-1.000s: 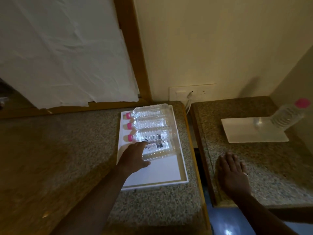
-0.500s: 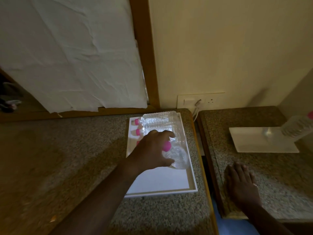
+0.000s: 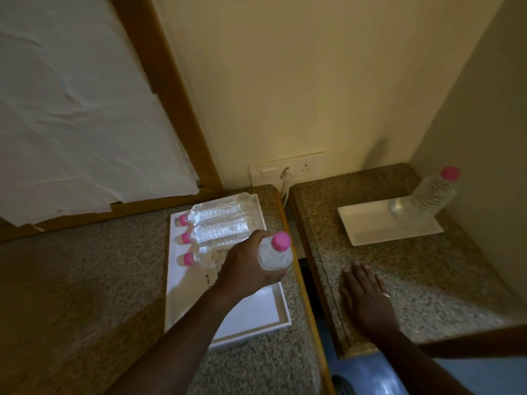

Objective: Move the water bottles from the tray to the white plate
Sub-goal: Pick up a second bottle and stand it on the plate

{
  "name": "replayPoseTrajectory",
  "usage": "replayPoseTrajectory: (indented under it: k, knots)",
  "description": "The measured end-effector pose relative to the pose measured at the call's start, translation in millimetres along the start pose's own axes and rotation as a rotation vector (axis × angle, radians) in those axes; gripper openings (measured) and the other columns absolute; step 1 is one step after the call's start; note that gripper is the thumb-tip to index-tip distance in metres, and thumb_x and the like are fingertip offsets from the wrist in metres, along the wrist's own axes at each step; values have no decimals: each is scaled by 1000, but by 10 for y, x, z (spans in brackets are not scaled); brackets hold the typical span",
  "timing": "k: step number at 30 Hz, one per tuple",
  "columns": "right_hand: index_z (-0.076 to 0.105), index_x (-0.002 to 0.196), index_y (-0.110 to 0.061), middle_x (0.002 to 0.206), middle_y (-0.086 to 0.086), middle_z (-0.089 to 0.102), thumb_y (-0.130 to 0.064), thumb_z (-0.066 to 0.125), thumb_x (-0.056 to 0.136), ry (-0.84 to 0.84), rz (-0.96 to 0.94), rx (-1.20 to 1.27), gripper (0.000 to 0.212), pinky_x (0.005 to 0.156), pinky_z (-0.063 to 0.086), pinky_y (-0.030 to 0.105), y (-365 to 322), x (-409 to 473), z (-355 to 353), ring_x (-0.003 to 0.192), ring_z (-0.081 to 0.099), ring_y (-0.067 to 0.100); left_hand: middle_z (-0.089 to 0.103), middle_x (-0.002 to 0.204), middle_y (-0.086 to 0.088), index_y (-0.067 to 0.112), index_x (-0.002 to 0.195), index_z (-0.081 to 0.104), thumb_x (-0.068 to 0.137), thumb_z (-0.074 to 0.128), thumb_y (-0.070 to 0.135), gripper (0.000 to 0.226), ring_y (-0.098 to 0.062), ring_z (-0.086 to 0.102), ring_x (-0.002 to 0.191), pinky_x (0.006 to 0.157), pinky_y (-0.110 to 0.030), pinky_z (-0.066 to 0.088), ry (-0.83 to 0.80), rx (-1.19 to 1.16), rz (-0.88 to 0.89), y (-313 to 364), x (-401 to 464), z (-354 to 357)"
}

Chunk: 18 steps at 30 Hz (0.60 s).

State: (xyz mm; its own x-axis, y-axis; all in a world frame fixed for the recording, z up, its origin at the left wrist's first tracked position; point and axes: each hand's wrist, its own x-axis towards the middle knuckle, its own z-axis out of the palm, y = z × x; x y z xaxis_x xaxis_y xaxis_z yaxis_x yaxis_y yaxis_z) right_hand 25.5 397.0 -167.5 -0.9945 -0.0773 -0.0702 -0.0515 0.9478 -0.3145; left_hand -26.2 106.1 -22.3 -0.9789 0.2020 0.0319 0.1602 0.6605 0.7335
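Observation:
My left hand (image 3: 248,266) grips a clear water bottle with a pink cap (image 3: 275,252), held upright above the right edge of the white tray (image 3: 256,317). Three more pink-capped bottles (image 3: 219,223) lie side by side at the far end of the tray, caps to the left. On the right counter sits the white plate (image 3: 370,226), and one bottle (image 3: 433,192) stands on its far right corner. My right hand (image 3: 363,295) lies flat, fingers spread, on the right counter in front of the plate.
The tray rests on a speckled granite counter (image 3: 85,280). A narrow gap (image 3: 308,269) separates it from the right counter. A wall socket with a plugged cable (image 3: 285,172) is behind the gap. A side wall closes in the right counter.
My left hand closed on the nearest bottle on the tray, lifted it and turned it upright, moving right toward the tray's edge. My right hand has stayed flat on the right counter.

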Motion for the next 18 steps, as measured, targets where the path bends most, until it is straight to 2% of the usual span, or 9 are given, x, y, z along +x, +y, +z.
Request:
replayPoseTrajectory:
  k: [6, 12, 15, 16, 18]
  knots:
    - [52, 136, -13, 148, 17, 44, -55, 27, 97, 19, 25, 11, 62, 112, 25, 53, 351, -58, -133, 141, 32, 34, 65, 99, 15, 40, 111, 51, 50, 80, 64, 71, -6, 65, 88, 68, -22, 52, 83, 55, 20, 276, 230, -15]
    - [47, 138, -17, 151, 18, 41, -62, 27, 96, 2, 84, -8, 65, 114, 20, 52, 900, -47, -331, 142, 29, 34, 67, 101, 17, 36, 111, 56, 47, 84, 62, 74, 5, 63, 91, 72, -26, 53, 112, -144, 35, 934, 755, 311]
    - [46, 141, -16, 152, 18, 38, -64, 23, 95, 1, 93, -23, 70, 115, 17, 53, 1113, -28, -396, 144, 26, 35, 69, 106, 2, 34, 104, 58, 49, 91, 45, 65, -14, 66, 99, 85, -44, 56, 80, -211, 18, 1165, 1117, 696]
    - [43, 143, -17, 154, 17, 35, -66, 22, 95, 7, 104, -24, 72, 116, 15, 53, 1183, -13, -412, 145, 23, 34, 69, 107, 1, 34, 103, 57, 50, 91, 44, 64, -17, 66, 100, 86, -44, 55, 76, -202, 19, 1233, 1232, 833]
    - [35, 148, -20, 158, 14, 28, -68, 20, 94, 15, 135, -19, 74, 118, 12, 53, 1315, 18, -447, 147, 15, 31, 67, 103, 6, 29, 107, 54, 50, 91, 47, 70, -14, 65, 95, 78, -28, 55, 69, -162, 22, 1352, 1447, 1128]
